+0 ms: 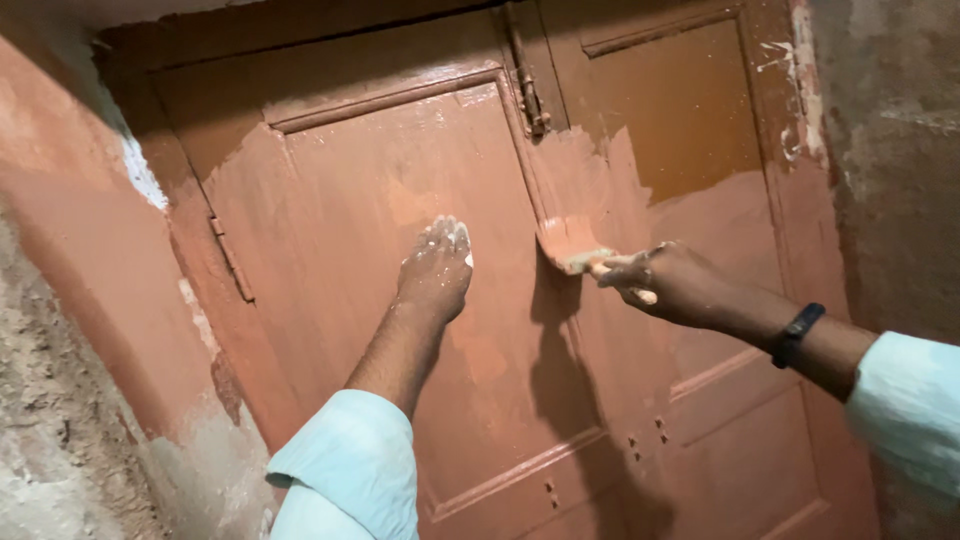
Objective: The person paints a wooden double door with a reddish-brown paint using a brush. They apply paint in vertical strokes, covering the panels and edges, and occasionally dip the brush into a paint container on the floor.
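Observation:
A brown wooden double door (pixel 340 200) fills the view, its lower part coated in lighter reddish paint and its top darker. My left hand (pixel 435 270) presses flat against the left door leaf, fingers together and smeared with pale paint. My right hand (pixel 670 280) grips a paintbrush (pixel 572 250) whose bristles touch the right door leaf (pixel 700 130) near the central seam. A dark band sits on my right wrist (pixel 797 333). Both forearms wear pale blue sleeves.
A metal latch (pixel 530 100) hangs at the top of the central seam. A hinge (pixel 230 258) sits on the left frame. Rough plaster wall (pixel 60 400) stands at the left and grey wall (pixel 890 150) at the right.

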`<state>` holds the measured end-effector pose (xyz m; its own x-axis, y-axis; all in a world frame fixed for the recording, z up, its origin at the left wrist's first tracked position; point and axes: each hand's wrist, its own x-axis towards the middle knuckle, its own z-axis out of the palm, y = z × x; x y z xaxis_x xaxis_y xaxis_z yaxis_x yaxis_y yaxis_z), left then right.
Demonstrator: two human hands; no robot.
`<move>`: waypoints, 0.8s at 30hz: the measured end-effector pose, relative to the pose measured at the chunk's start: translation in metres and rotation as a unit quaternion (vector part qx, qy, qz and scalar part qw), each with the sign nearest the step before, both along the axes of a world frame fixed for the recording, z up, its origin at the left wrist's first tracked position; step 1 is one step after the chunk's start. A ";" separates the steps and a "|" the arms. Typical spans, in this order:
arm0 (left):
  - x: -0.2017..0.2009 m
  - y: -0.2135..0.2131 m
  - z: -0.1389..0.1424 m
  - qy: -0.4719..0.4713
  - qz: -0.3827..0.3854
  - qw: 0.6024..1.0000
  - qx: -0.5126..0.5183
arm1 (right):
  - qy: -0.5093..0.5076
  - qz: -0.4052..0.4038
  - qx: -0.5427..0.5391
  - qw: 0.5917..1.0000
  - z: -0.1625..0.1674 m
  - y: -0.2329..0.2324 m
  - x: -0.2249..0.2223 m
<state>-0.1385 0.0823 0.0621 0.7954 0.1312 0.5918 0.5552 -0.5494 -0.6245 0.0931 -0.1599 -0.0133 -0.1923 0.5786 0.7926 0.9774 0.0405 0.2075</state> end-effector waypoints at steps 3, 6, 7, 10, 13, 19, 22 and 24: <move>0.006 -0.001 -0.007 -0.001 -0.018 1.000 0.009 | 0.043 0.081 0.010 0.996 -0.011 -0.017 0.000; 0.011 0.000 -0.016 0.010 -0.030 0.999 0.006 | 0.111 0.064 -0.008 0.992 -0.016 -0.026 0.002; 0.014 0.000 -0.020 0.012 -0.033 0.999 0.004 | 0.130 0.040 -0.019 0.991 -0.013 -0.028 0.006; 0.018 0.002 -0.032 -0.009 -0.039 0.999 -0.008 | 0.148 0.072 -0.030 0.986 0.008 -0.020 0.021; 0.030 0.004 -0.041 -0.009 -0.034 0.999 -0.012 | 0.233 0.093 0.021 0.968 0.032 -0.010 0.042; 0.064 -0.003 -0.048 -0.040 0.001 0.999 -0.032 | 0.200 0.127 0.130 0.963 0.088 -0.005 0.083; 0.076 -0.016 -0.041 -0.063 0.029 0.996 -0.048 | 0.097 0.229 0.200 0.948 0.118 -0.010 0.098; 0.083 -0.028 -0.030 -0.075 0.044 0.994 -0.072 | 0.032 0.255 0.238 0.937 0.131 -0.010 0.105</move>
<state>-0.0557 0.0540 0.0320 0.6813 0.2875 0.6732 0.6859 -0.5718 -0.4501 0.1984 -0.1694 0.1180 -0.2899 0.0032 0.9571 0.8676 0.4231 0.2614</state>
